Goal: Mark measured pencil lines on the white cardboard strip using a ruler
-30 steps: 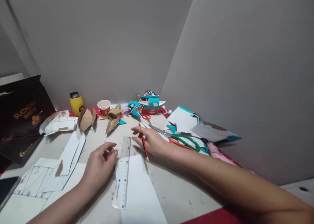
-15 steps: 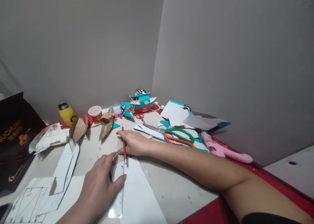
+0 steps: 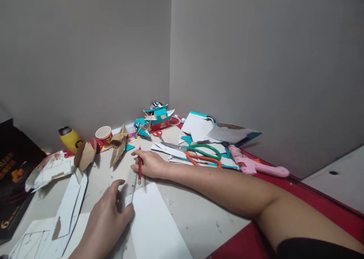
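My left hand (image 3: 109,213) is on the clear ruler (image 3: 129,189), its thumb and fingers gripping the ruler's sides. A white sheet of card (image 3: 156,221) lies to the right of the ruler, and its top end now shows whole. Above it, my right hand (image 3: 149,164) has its fingers curled at the far end of the ruler and holds a red pencil (image 3: 139,168). The pencil's lower end points toward me. Whether the right fingers also touch the ruler is hard to tell.
Scissors with green and orange handles (image 3: 203,150), a pink glue gun (image 3: 257,166) and paper scraps lie right. Behind stand a yellow bottle (image 3: 71,139), a paper cup (image 3: 104,134) and small card boats (image 3: 160,115). Cut card (image 3: 66,209) and a black box (image 3: 17,183) are left.
The ruler has shifted left off the white card, along with my left hand. My right hand and the pencil have moved slightly left in view, as has the whole scene.
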Demonstrator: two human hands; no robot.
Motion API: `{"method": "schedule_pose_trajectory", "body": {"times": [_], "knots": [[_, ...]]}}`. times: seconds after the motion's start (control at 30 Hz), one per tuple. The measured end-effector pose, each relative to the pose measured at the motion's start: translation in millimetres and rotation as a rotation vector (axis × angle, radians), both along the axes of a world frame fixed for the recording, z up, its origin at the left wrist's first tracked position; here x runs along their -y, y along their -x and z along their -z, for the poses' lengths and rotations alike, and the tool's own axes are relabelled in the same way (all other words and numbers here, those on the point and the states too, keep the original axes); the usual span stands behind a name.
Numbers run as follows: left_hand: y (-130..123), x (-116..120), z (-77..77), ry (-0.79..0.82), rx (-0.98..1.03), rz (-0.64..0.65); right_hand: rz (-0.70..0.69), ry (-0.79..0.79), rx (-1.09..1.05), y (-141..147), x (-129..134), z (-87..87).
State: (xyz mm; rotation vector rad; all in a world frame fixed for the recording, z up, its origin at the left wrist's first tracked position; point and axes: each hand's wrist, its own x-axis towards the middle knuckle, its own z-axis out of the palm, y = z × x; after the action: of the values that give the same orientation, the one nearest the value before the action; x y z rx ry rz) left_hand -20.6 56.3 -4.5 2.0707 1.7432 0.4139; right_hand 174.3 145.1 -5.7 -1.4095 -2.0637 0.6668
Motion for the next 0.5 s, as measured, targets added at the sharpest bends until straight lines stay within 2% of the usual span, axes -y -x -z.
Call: {"method": "schedule_pose_trajectory", "body": {"times": [0.1, 0.23, 0.37, 0.5], "knots": [[5.2, -5.7, 5.1, 0.029, 0.175, -0.019, 0.028, 0.021, -0.133, 1.3, -4.0, 2.4], [7.0, -13.2, 7.4, 0.016, 0.502, -0.069, 0.022, 0.108, -0.36, 3.0, -8.5, 5.1], [0.3, -10.5, 0.7, 0.001, 0.769, -0.13, -0.112, 0.297, -0.587, 5.0, -3.2, 1.1], [-7.9, -0.4, -3.8, 0.055, 0.871, -0.091, -0.291, 0.481, -0.761, 6.0, 9.5, -4.7]]}}
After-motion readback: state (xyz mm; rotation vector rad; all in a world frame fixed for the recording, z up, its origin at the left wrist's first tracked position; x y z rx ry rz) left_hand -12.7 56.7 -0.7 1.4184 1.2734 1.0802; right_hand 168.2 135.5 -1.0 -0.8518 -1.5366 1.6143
